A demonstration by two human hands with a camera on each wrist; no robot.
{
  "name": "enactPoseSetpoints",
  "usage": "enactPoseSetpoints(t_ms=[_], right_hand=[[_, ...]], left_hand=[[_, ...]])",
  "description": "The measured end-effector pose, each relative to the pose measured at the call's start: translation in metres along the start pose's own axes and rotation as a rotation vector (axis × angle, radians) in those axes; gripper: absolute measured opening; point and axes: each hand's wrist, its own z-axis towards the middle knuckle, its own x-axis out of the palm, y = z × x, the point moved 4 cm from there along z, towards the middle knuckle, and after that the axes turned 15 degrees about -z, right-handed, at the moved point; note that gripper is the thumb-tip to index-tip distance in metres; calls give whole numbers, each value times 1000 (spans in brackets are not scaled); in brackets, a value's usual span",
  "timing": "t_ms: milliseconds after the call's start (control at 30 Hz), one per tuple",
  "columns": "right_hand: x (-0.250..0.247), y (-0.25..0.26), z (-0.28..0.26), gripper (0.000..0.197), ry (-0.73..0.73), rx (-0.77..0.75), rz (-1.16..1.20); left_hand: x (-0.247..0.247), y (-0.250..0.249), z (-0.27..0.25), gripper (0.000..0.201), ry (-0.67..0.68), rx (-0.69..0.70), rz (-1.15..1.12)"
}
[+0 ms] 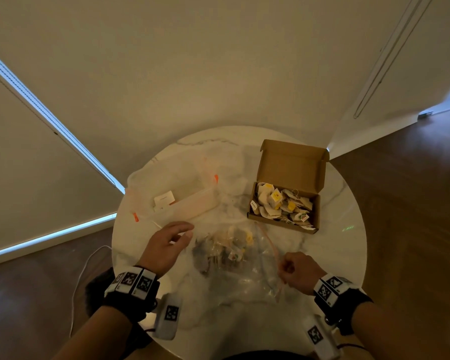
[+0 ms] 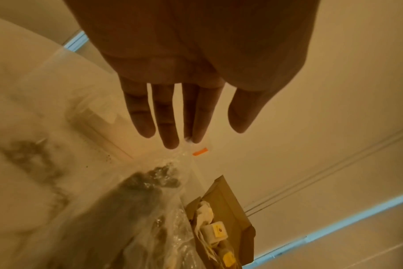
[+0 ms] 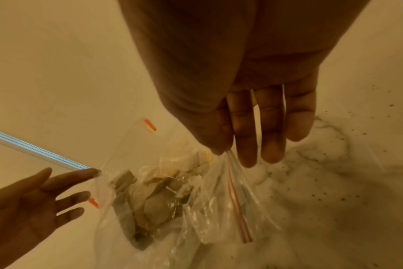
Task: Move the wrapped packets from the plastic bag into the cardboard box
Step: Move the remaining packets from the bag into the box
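Note:
A clear zip bag [image 1: 240, 279] lies in the middle of the round marble table [image 1: 340, 245], with several wrapped packets [image 1: 229, 249] inside it. My right hand [image 1: 285, 268] pinches the bag's red zip strip [image 3: 236, 203] between thumb and forefinger [image 3: 225, 151]. To the left of the bag is my left hand [image 1: 189, 232], fingers straight and empty. Its forefinger tip [image 3: 95, 172] touches the bag's edge. The open cardboard box [image 1: 291, 165] stands at the back right, with many packets [image 1: 283, 203] in it and its lid upright.
A clear plastic container [image 1: 190, 201] with orange tabs and a white label sits at the back left of the table. A white cable [image 1: 81, 276] runs over the wooden floor on the left. The wall stands close behind the table.

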Motion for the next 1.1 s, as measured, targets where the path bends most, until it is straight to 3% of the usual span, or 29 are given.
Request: enactPoseSetpoints(t_ms=[200, 300, 433, 533, 600, 667, 733, 833, 900, 1000, 1033, 1100], right_hand=[[2, 7, -3, 14, 30, -21, 8], [1, 17, -5, 15, 35, -39, 62], [-3, 45, -5, 11, 37, -62, 282], [-7, 69, -4, 7, 49, -51, 542], [-9, 82, -3, 6, 65, -57, 656], [-12, 88, 2, 11, 81, -115, 694], [-13, 90, 2, 20, 169, -162, 711], [-21, 82, 2, 26, 270, -222, 638], [-30, 65, 13, 27, 144, -226, 494], [-42, 43, 35, 21, -184, -307, 10], [-40, 45, 41, 19, -203, -388, -129], [-21, 52, 54, 25, -98, -543, -382]], left_hand=[[-3, -17, -5, 21, -11, 59, -26], [-7, -6, -2, 21, -11, 34, 167], [15, -16, -6, 24, 15, 119, 353], [65, -23, -23, 21, 269, 51, 384], [93, -20, -34, 36, 380, -5, 371], [107, -16, -35, 48, 366, -70, 274], [111, -13, -32, 47, 280, -110, 170], [112, -10, -26, 32, 121, -89, 195], [110, -13, -25, 27, 49, -60, 207], [109, -14, -22, 28, 45, -68, 188], [110, -13, -21, 28, 59, -54, 218], [113, -10, -17, 28, 98, -26, 298]])
